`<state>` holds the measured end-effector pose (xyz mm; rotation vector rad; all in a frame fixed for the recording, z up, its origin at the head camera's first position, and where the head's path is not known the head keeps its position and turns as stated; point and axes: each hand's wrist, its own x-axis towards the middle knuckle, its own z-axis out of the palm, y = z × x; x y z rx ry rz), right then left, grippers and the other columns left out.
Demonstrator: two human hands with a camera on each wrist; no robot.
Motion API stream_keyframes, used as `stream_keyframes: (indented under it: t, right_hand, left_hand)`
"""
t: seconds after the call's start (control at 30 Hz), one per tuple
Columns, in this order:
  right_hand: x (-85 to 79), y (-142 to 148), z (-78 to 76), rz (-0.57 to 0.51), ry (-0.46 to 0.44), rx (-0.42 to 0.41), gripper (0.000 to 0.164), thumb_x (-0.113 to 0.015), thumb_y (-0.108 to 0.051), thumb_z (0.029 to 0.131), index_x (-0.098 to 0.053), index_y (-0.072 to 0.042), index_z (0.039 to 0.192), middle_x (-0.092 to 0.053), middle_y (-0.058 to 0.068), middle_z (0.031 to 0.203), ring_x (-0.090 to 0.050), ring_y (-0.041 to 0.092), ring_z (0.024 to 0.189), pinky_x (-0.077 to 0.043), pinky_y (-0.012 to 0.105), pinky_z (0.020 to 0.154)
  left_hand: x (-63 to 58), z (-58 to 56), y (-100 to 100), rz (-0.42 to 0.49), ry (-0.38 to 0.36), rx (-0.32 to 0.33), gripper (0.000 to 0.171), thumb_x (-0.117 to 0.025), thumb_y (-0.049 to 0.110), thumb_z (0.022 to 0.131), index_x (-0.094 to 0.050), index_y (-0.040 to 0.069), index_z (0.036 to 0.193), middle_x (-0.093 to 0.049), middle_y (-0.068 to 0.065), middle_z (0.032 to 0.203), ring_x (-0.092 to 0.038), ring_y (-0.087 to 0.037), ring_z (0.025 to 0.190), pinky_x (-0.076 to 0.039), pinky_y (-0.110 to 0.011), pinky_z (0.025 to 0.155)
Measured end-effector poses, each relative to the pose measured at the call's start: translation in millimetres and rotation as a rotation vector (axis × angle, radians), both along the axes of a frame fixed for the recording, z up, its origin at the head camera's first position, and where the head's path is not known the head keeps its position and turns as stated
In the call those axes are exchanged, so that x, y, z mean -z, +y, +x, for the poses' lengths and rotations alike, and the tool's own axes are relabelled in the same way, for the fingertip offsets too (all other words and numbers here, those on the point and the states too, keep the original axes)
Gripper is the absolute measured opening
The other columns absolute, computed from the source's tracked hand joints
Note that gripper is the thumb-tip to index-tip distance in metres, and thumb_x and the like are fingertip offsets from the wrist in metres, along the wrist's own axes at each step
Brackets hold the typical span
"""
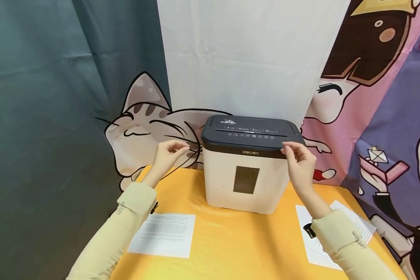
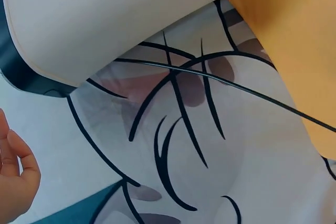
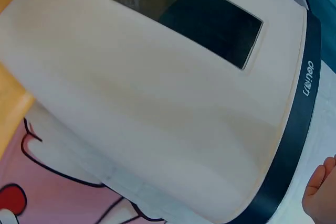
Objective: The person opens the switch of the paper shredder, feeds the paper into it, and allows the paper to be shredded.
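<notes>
A paper shredder [image 1: 217, 179] with a white body, a dark lid [image 1: 252, 132] and a small dark window [image 1: 246, 180] stands upright on the yellow table. To its left my left hand [image 1: 169, 153] hangs in the air, fingers bent loosely towards the thumb, with nothing seen between them. Near the lid's right front corner is my right hand [image 1: 300, 162], also loosely bent and holding nothing visible. In the right wrist view, that hand [image 3: 323, 192] appears apart from the lid. The left wrist view catches only part of the left hand [image 2: 20, 179] at the edge.
A printed sheet [image 1: 164, 235] lies on the yellow table [image 1: 238, 241] at the left. More papers [image 1: 316, 249] lie at the right, partly under my right forearm. A dark cord [image 2: 247, 88] runs beside the shredder. Cartoon-printed cloth [image 1: 252, 58] hangs behind.
</notes>
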<state>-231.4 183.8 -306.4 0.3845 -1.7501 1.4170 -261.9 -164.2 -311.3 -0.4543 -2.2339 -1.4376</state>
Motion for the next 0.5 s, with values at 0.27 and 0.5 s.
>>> stream_keyframes:
  t: [0.27, 0.5]
  right_hand:
    - [13.4, -4.7, 16.2, -0.023, -0.066, -0.075, 0.013, -0.054, 0.010, 0.089, -0.060, 0.021, 0.095, -0.063, -0.014, 0.074, -0.059, -0.002, 0.070, -0.044, 0.007, 0.066]
    - [36.5, -7.9, 14.1, -0.065, -0.096, -0.103, 0.013, -0.054, 0.012, 0.088, -0.060, 0.021, 0.095, -0.063, -0.013, 0.074, -0.060, -0.003, 0.070, -0.047, 0.006, 0.068]
  left_hand:
    - [15.2, 39.4, -9.0, 0.049, -0.096, -0.042, 0.015, -0.068, 0.004, 0.084, -0.069, -0.009, 0.092, -0.068, -0.027, 0.089, -0.054, 0.005, 0.067, -0.044, -0.014, 0.063]
    - [49.5, 49.2, -24.4, 0.084, -0.120, -0.049, 0.015, -0.067, 0.003, 0.085, -0.068, -0.010, 0.092, -0.068, -0.027, 0.091, -0.057, 0.004, 0.070, -0.045, -0.013, 0.064]
